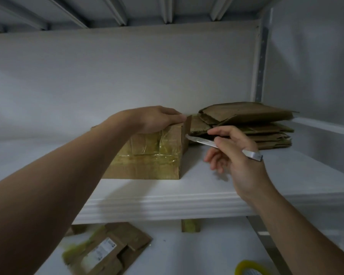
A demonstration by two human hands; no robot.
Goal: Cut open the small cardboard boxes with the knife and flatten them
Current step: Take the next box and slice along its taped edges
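Cardboard bound in glossy yellowish tape makes up the small box (pixel 151 155), which is seen in the head view standing on the white shelf (pixel 167 203), left of centre. It is steadied from above by the left grip (pixel 157 119), whose fingers are laid across the top towards the far right corner, where one flap (pixel 187 128) stands upright. The knife (pixel 199 140) is pinched in the right grip (pixel 238 155), thumb and forefinger closed round the metal handle and the other fingers spread loose below. The blade tip is set against the box's right side, just under that flap. A stack of flattened boxes (pixel 262 126) lies close behind the blade, to the far right.

The chief hazard is judged to be the left fingertips, which are placed just above the line of the cut. If the blade were driven upward or freed suddenly from the tape, they could be struck. The handle is held lightly, so a twist could be caused by tape snagging. The box could also be pushed left if too little downward pressure were applied. A deep thrust could carry the tip into the stack behind.
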